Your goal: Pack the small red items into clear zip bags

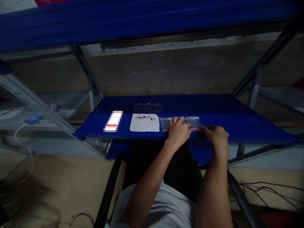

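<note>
Pale shirt (171, 201) below; left hand (179, 130), unclenched, partly obscures plastic bags (193, 121) beside white cloth (144, 126); right hand (217, 135) unclear.

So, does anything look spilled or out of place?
Nothing stands out: loose pink and dark pill-like pieces lie on the white cloth, and clear plastic bags lie beside it on the blue shelf. Fine damage I can't tell.

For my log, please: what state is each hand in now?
Left hand: on the bags, grip cannot be told.
Right hand: at their right edge, grip unclear.
</note>
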`<state>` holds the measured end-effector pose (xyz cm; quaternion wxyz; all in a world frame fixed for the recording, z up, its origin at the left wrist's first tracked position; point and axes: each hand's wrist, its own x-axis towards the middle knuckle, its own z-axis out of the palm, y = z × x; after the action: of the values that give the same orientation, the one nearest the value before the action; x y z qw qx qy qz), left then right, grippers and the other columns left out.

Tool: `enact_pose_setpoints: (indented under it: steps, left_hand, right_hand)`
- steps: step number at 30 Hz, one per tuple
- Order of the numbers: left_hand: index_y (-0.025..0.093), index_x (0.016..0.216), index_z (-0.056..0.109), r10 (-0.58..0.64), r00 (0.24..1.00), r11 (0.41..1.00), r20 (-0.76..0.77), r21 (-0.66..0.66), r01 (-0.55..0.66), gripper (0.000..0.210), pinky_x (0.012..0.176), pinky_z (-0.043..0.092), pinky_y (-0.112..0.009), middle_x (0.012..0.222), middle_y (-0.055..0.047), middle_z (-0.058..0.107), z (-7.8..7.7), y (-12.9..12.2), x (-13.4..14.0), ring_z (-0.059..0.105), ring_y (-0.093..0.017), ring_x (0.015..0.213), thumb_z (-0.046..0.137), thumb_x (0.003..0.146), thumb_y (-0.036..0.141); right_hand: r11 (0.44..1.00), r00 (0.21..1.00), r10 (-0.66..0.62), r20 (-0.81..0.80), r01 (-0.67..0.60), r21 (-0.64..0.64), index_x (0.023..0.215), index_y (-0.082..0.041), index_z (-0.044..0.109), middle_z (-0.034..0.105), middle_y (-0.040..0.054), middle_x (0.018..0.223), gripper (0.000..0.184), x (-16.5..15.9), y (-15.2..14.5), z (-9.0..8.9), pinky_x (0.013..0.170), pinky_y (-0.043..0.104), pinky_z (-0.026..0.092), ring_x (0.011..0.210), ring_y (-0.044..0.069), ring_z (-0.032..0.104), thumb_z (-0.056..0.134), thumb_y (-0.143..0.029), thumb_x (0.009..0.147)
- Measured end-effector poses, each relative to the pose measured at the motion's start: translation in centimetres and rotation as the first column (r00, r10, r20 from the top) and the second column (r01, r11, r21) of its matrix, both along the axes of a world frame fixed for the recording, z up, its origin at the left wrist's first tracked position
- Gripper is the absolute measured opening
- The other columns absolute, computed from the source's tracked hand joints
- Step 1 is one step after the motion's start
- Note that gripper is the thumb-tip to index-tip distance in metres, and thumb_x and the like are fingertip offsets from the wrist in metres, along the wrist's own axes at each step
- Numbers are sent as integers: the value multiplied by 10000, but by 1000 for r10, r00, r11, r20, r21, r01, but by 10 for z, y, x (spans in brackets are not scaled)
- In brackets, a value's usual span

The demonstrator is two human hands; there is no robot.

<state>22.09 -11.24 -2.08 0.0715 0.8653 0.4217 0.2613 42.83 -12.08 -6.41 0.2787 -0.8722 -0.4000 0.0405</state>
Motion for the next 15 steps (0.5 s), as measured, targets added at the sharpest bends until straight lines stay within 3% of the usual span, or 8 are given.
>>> enact_pose_setpoints:
  steps: [9,15]
  left_hand:
    - [247,1079,820,-19,1000,1000,-8,-11,19,244,1009,514,-433,1227,-116,645,-4,5,12,535,-300,1169,592,1003,286]
    - [217,1069,815,-24,999,1000,42,-5,24,251,1018,515,-418,1129,-119,697,-2,7,14,580,-282,1124,580,1011,283]
  right_hand:
    - [997,999,40,-22,-39,72,793,-198,771,728,117,687,221,-3,-3,-1,640,365,498,683,295,702,736,-416,775]
    - [997,999,37,19,-38,61,895,-192,792,764,147,802,249,-9,-7,6,673,382,507,747,313,712,707,-412,817]
